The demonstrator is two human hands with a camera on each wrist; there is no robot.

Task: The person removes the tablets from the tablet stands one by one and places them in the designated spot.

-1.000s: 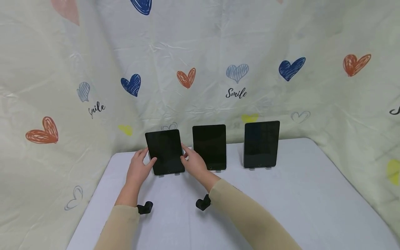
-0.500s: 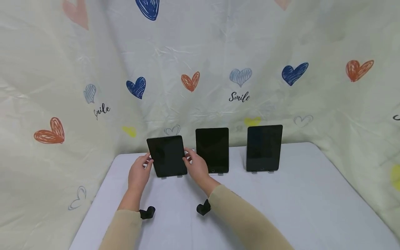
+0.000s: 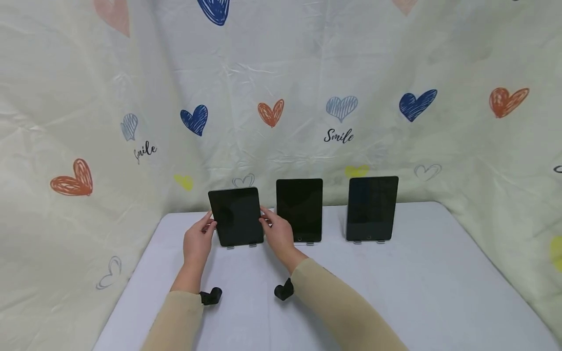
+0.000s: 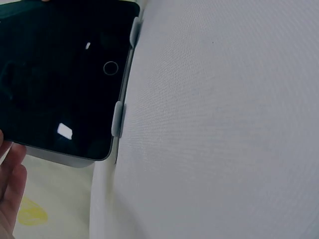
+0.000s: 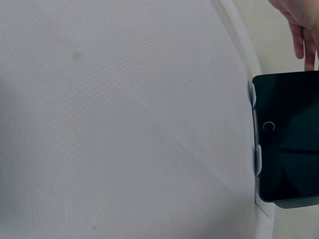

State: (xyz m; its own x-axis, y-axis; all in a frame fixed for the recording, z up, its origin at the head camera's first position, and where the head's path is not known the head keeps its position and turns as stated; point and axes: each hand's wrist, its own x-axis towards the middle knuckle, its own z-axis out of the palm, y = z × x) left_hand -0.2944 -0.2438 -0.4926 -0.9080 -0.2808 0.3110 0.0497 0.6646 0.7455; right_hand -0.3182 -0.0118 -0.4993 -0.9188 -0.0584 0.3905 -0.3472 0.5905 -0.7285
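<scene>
In the head view, the leftmost black tablet (image 3: 236, 217) leans back, its lower edge resting on two small lips of a stand (image 3: 230, 247). My left hand (image 3: 198, 239) holds its left edge, thumb in front and fingers reaching behind. On the opposite edge, my right hand (image 3: 279, 233) pinches with thumb and index finger. The left wrist view shows the tablet's home button (image 4: 110, 68) and grey stand lips (image 4: 117, 118) beneath its bottom edge; only part of my left hand (image 4: 11, 184) appears. Some fingers are hidden behind the tablet.
Two more black tablets stand to the right, a middle one (image 3: 299, 209) close beside my right hand and a farther one (image 3: 372, 208). The white-covered table (image 3: 395, 292) ends at a curtain (image 3: 298, 63) printed with hearts. A black wrist mount (image 3: 284, 289) projects from my right wrist.
My left thumb has drawn back from the screen's face to the tablet's left edge. The right hand stays at the other edge. The head view has shifted slightly.
</scene>
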